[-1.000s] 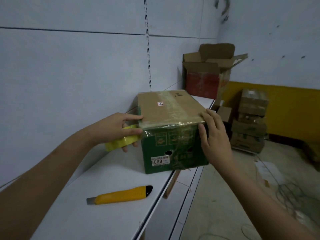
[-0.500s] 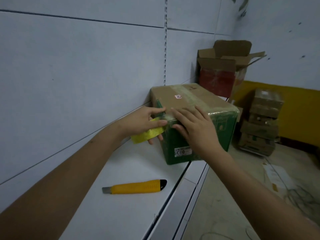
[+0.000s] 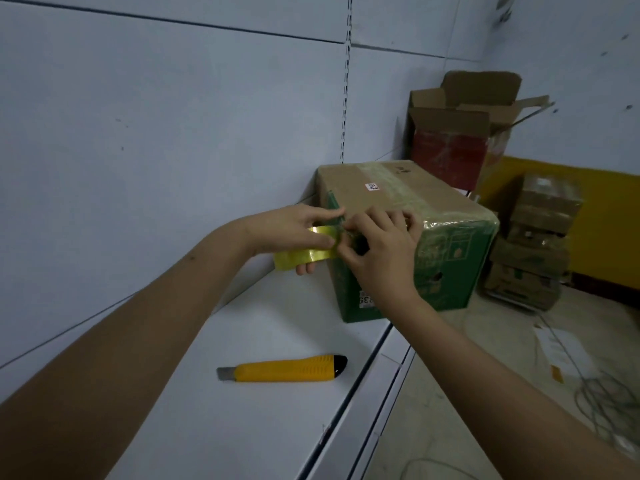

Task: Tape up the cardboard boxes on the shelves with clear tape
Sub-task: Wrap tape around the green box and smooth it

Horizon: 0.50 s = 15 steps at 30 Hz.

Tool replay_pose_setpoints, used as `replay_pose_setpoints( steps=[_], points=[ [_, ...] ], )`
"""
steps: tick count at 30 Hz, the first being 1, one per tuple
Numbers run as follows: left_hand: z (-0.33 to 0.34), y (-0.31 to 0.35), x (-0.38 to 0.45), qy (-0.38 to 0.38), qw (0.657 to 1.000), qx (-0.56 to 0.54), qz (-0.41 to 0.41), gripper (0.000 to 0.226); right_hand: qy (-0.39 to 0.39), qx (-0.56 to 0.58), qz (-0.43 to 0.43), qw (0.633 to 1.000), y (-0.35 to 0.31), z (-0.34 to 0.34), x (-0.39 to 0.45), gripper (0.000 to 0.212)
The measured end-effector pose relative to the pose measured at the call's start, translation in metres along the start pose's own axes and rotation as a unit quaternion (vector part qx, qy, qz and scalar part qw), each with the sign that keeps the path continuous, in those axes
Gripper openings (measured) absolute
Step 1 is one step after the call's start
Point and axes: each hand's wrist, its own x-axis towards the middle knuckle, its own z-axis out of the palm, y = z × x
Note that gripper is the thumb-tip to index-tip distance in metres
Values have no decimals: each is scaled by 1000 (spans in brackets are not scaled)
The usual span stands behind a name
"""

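The roll of clear tape [image 3: 304,252], yellowish in this light, sits at the near left corner of the green-sided cardboard box [image 3: 408,237] on the white shelf [image 3: 242,427]. The left hand [image 3: 294,230] grips the roll, thumb on top and fingers curled beneath. The right hand [image 3: 377,251] works at the roll's leading edge against the box corner, fingers bent as if pinching the strip; whether they actually hold tape cannot be told. To do this well, keep the strip taut between both hands, press it flat onto the corner, then cut cleanly. A yellow utility knife [image 3: 282,368] lies on the shelf, well apart from both hands. An open red box [image 3: 460,133] stands behind.
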Motion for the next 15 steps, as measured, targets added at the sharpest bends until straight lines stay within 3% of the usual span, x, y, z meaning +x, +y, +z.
replay_pose_setpoints(
  steps=[6,10,12,14,15],
  points=[
    [2,-1,0,11,1000,8,3,63,-12,-3,-22,1000,-4,-4,0,8],
    [6,-1,-2,19,999,-41,-17,64,-1,24,-73,997,-17,-24,-59,20],
    [8,2,-2,28,998,-51,-22,64,-138,81,-128,979,-32,-24,-94,26],
    [11,6,-2,28,998,-53,-23,63,-351,112,-160,916,-41,-17,-112,47],
    [12,8,-1,26,998,-53,-24,63,-420,121,-160,885,-43,-13,-116,53]
  ],
)
